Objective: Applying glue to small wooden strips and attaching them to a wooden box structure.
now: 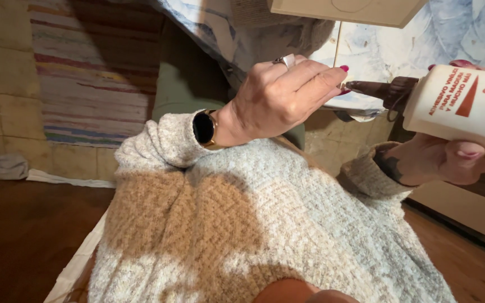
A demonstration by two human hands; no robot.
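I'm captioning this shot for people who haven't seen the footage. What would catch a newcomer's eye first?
First, the white glue bottle at the right edge, gripped by the right hand, its dark nozzle pointing left. The left hand, with red nails and a ring, pinches at the nozzle tip in the upper middle, a black watch on its wrist. Below, a knitted sweater fills the foreground.
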